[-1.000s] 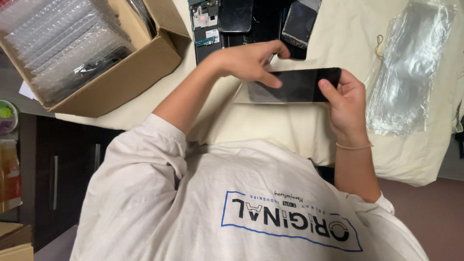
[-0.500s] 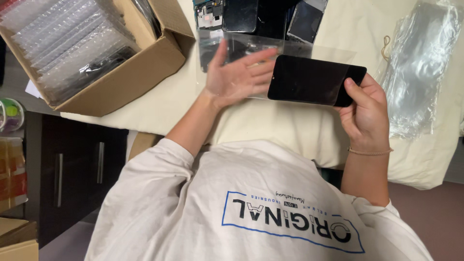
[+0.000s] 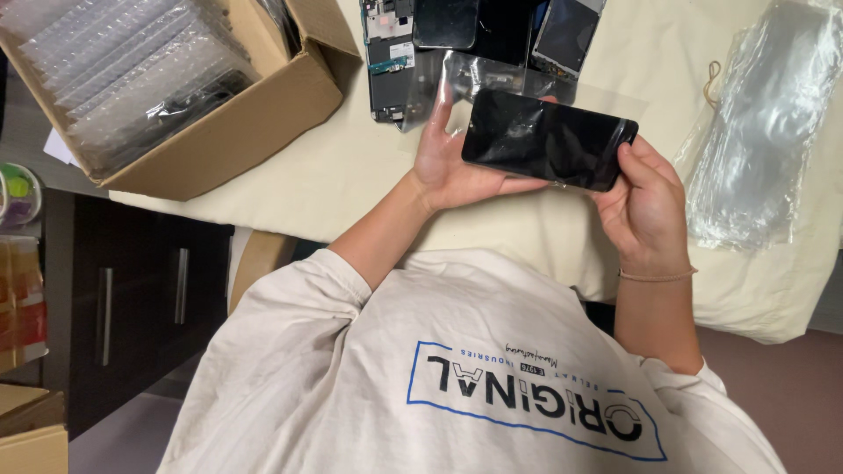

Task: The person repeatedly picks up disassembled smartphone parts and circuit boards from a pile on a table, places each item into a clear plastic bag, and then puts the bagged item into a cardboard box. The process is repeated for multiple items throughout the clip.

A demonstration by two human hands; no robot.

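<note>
Black phone screen panel (image 3: pixel 546 139) held level above the cloth-covered counter (image 3: pixel 351 175), just in front of the chest. Left hand (image 3: pixel 457 162) spread nearly flat beneath one end, fingers extended, palm cradling the panel rather than clamping it. Right hand (image 3: pixel 645 197) closed about the opposite end, thumb on the edge. Best handled by the edges, glass kept free of fingerprints, both ends supported so that the thin panel did not flex. Clear plastic sleeve (image 3: pixel 474 75) lying just behind the left fingers, partly over more dark screen parts (image 3: pixel 492 31) at the far counter edge. Open cardboard box (image 3: pixel 219 132) of bubble-wrapped items well apart to one side; heap of clear bags (image 3: pixel 764 140) near the right hand, crowding that side.
</note>
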